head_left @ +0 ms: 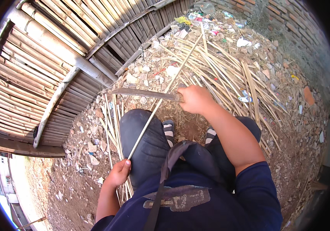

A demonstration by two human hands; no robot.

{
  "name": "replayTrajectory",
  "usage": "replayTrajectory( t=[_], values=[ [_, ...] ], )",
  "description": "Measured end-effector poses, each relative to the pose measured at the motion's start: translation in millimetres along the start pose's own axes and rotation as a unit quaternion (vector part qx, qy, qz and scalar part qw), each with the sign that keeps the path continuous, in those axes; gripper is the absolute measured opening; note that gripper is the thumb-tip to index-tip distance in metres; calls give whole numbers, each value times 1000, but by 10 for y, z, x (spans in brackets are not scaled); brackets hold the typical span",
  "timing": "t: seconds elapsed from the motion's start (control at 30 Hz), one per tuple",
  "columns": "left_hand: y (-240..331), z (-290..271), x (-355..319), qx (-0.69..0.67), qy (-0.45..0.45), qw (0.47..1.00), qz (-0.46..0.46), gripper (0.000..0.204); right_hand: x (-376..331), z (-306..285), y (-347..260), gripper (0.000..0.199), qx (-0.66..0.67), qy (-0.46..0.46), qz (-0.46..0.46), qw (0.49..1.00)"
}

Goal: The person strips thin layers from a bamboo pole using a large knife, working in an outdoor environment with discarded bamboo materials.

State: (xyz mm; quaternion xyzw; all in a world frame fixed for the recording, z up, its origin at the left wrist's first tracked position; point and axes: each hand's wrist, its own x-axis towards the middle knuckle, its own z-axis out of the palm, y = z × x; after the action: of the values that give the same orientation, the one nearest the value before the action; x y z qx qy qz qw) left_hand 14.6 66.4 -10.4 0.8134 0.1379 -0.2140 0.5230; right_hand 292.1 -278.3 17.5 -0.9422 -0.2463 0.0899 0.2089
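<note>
My right hand [194, 99] is closed round the handle of a machete [141, 92], whose long dark blade points left. The blade crosses a thin bamboo strip [149, 120]; whether it touches or cuts into the strip, I cannot tell. My left hand [119, 173] grips the strip's near end beside my left knee. From there the strip slants up and away to the right, over the pile of split bamboo strips [226, 73] on the ground. More loose strips [115, 123] lie on the left, partly hidden by my leg.
A bamboo slat wall [30, 84] with thick poles stands at the left. Behind the pile lies scattered litter [207, 23], and a brick wall [288, 23] rises at the far right. Stones and rubble [91, 154] cover the soil around my sandalled feet [168, 133].
</note>
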Motion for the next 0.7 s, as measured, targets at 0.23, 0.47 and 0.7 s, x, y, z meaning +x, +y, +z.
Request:
replayTrajectory(
  t=[0.23, 0.47, 0.7],
  values=[
    [91, -3, 58, -7, -7, 1000, -30, 50, 167, 49, 328, 35, 87, 17, 121, 989],
    [84, 16, -15, 18, 11, 1000, 2, 51, -50, -73, -101, 28, -31, 20, -23, 999],
    [86, -41, 16, 13, -3, 1000, -22, 52, 157, 37, 270, 35, 122, 9, 97, 988]
  ],
)
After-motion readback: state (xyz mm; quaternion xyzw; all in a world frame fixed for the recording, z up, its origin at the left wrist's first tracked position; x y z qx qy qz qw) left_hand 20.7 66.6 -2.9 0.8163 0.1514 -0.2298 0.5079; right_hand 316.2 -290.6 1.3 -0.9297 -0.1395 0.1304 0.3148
